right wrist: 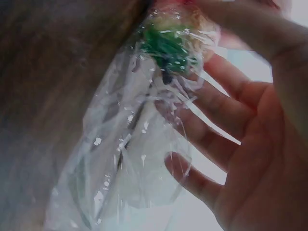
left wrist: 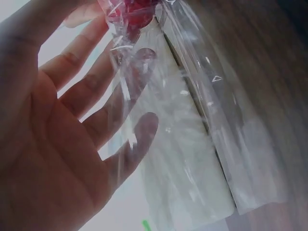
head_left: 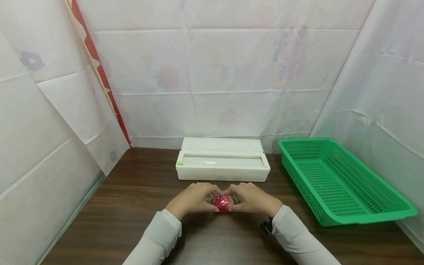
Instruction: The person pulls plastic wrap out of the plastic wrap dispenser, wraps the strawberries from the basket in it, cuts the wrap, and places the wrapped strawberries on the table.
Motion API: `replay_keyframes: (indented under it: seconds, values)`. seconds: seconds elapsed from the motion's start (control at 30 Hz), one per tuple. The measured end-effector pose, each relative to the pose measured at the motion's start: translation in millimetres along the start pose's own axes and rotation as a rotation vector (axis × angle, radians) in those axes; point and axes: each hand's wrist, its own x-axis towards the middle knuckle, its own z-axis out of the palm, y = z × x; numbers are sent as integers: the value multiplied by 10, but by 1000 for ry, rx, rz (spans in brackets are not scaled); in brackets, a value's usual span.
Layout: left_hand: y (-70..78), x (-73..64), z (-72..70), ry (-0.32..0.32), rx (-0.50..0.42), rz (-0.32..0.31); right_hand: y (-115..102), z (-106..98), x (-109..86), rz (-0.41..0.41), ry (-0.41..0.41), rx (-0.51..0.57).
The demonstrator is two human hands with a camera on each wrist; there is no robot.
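Note:
A red, roundish item [head_left: 222, 203] with a green end [right wrist: 166, 45], like a radish, is wrapped in clear plastic film. The left hand [head_left: 195, 198] holds it by one side between thumb and fingers. From the other side the right hand [head_left: 255, 199] pinches it near the green end. In the left wrist view, loose film [left wrist: 192, 110] trails from the item, and the lower fingers show spread behind it. A crumpled tail of film [right wrist: 130, 159] also hangs beside the right hand's lower fingers.
A long white film dispenser box [head_left: 223, 174] stands just behind the hands, its lid [head_left: 222, 144] raised and a green slider [head_left: 180, 162] at its left. To the right sits a green plastic basket [head_left: 334, 218]. White sheeting [head_left: 212, 81] encloses the dark wooden table [head_left: 126, 206].

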Motion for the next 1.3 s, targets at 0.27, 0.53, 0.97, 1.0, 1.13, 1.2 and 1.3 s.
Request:
replay_keyframes:
  seconds: [0.27, 0.53, 0.97, 1.0, 1.13, 1.2, 1.3]
  values:
    - [-1, -11, -24, -26, -94, -36, 54, -5, -8, -4, -48, 119]
    - [-31, -16, -30, -42, -133, -33, 73, -9, 12, 14, -82, 207]
    - [-4, 1, -15, -18, 10, -29, 101, -30, 59, 57, -80, 118]
    - [-4, 2, -13, -10, 24, -30, 103, -31, 59, 61, -84, 118]
    - [1, 11, -9, 51, 80, -2, 113, -20, 69, 70, -89, 128]
    - [5, 18, -8, 79, 97, 20, 117, -16, 70, 76, -92, 134]
    - [11, 28, -8, 86, 102, 34, 125, -9, 69, 86, -105, 131]
